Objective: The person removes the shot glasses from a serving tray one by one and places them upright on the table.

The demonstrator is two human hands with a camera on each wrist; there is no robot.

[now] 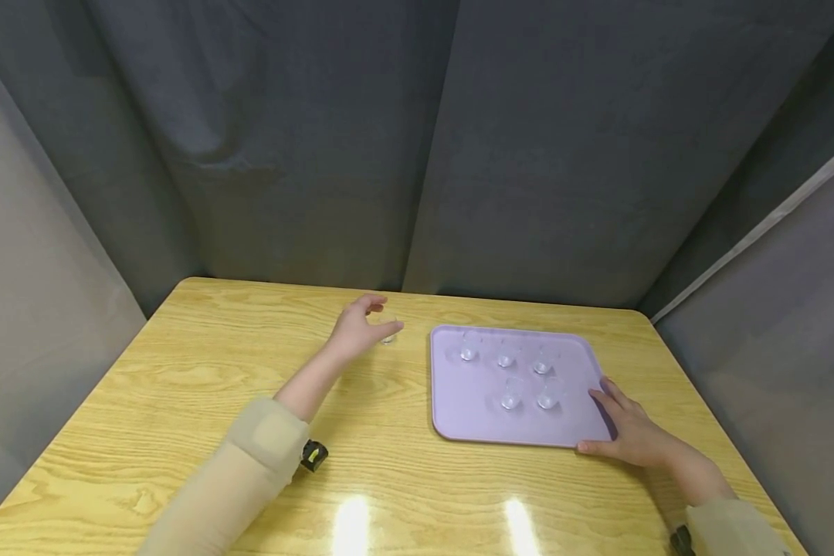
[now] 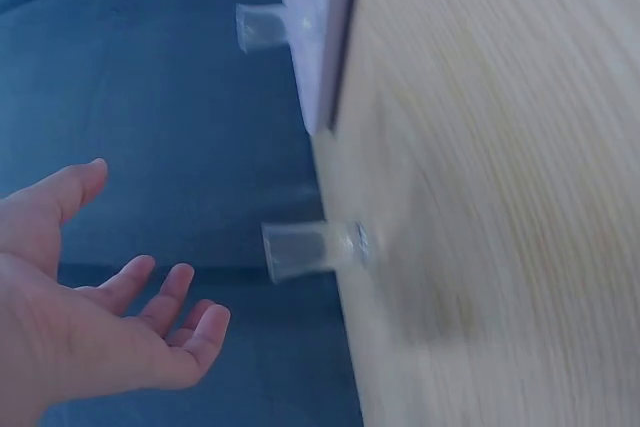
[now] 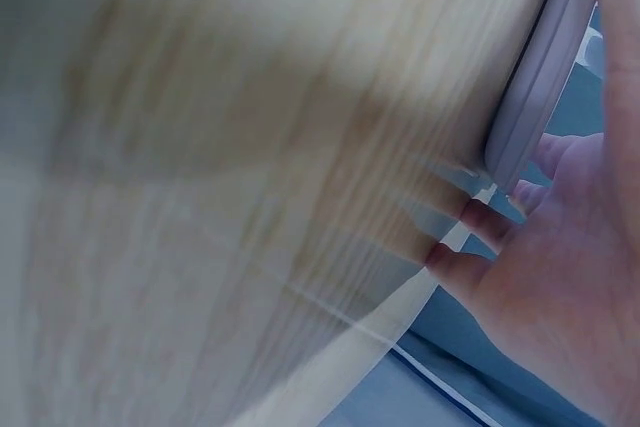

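Note:
A small clear glass (image 1: 389, 332) stands alone on the wooden table (image 1: 181, 386), just left of a lilac tray (image 1: 472, 409). My left hand (image 1: 357, 330) hovers beside this glass. In the left wrist view the hand (image 2: 90, 317) shows an open palm with relaxed fingers, a gap away from the glass (image 2: 310, 247). Several more small clear glasses (image 1: 506, 357) stand on the tray. My right hand (image 1: 628, 432) grips the tray's near right corner. In the right wrist view its fingers (image 3: 480, 227) reach under the tray's rim (image 3: 540, 77).
Grey curtains close off the table at the back and on both sides. A small black wrist device (image 1: 313, 455) sits under my left sleeve. The left wrist view also catches the tray's edge (image 2: 325, 37) and two of its glasses (image 2: 262, 25).

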